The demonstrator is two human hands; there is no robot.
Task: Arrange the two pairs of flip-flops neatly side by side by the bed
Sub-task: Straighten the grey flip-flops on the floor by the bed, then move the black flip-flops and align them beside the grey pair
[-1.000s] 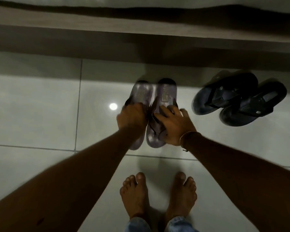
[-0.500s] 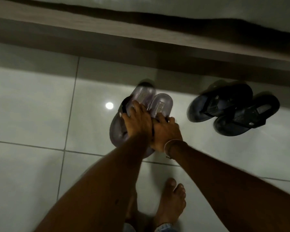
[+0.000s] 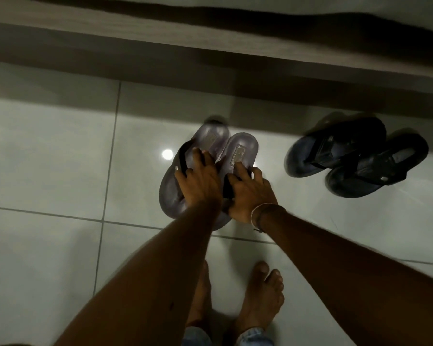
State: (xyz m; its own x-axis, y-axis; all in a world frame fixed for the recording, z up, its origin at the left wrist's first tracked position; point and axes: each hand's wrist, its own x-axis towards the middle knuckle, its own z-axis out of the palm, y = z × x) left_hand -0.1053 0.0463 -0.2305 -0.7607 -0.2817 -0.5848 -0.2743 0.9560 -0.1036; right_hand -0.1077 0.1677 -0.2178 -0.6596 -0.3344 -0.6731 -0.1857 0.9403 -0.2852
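Two purple flip-flops lie close together on the pale floor tiles, both tilted to the right. My left hand (image 3: 199, 182) presses down on the left purple flip-flop (image 3: 171, 188), fingers over its dark strap. My right hand (image 3: 248, 191) grips the right purple flip-flop (image 3: 240, 151) at its strap. A dark pair lies to the right, angled: one dark flip-flop (image 3: 335, 146) and a second dark flip-flop (image 3: 378, 168) touching it. The heels of the purple pair are hidden under my hands and forearms.
The wooden bed frame (image 3: 210, 41) runs across the top, with the mattress edge above it and a shadow on the floor below. My bare feet (image 3: 258, 303) stand behind the purple pair. A light's reflection (image 3: 167, 154) shines on the tiles (image 3: 48, 158).
The purple pair has turned from straight to tilted right, and my hands have shifted with it. The dark pair has stayed in place.
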